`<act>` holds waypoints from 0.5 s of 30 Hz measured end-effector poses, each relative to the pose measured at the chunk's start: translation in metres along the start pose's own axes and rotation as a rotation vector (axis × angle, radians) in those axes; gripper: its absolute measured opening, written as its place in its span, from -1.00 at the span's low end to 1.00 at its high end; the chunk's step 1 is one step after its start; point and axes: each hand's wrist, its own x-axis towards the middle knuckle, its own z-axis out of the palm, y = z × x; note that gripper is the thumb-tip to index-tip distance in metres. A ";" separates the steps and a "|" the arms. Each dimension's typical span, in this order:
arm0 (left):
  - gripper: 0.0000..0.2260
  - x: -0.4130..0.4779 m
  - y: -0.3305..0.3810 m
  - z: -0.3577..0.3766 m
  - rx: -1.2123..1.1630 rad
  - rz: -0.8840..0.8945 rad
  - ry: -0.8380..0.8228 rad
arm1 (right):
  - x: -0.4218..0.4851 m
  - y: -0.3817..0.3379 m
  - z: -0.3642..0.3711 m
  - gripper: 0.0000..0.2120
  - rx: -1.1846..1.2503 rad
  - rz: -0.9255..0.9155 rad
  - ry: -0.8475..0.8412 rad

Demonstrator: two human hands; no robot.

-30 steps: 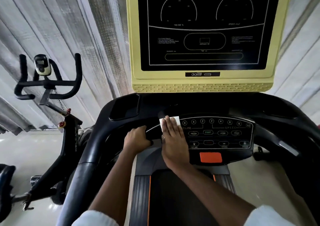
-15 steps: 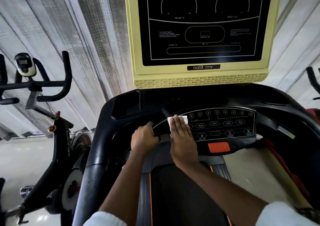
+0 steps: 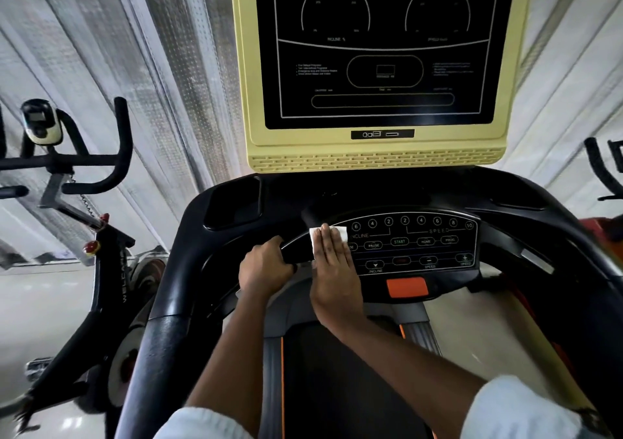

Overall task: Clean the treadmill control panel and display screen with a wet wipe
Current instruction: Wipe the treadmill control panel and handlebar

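The black control panel (image 3: 414,243) at centre frame reads INCLINE, SPEED, PAUSE, START and HOME. At its left end the right hand (image 3: 335,270) presses a white wipe (image 3: 313,241) down with flat, straight fingers. The left hand (image 3: 263,266) curls round a black handle (image 3: 298,252). Above stands a yellow-framed screen (image 3: 381,44) (dark, marked INCLINE %). At left, an exercise bike (image 3: 108,270) stands before pale ribbed curtains (image 3: 151,68).

We get bright, soft light off the pale curtains (image 3: 151,68); shadows are faint. Glare patches on the floor (image 3: 69,422) btm left. Wide-angle lens bends the edges, the exercise bike (image 3: 111,270) smears, & small print on the display screen (image 3: 381,51) is too soft to read.
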 end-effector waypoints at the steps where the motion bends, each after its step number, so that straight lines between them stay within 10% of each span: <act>1: -0.75 0.000 0.000 0.000 0.003 0.003 -0.003 | 0.002 0.001 -0.001 -0.38 -0.007 -0.049 -0.010; 15: -0.78 0.001 -0.001 0.000 0.027 0.002 -0.004 | 0.023 0.004 -0.001 -0.46 0.035 -0.016 0.003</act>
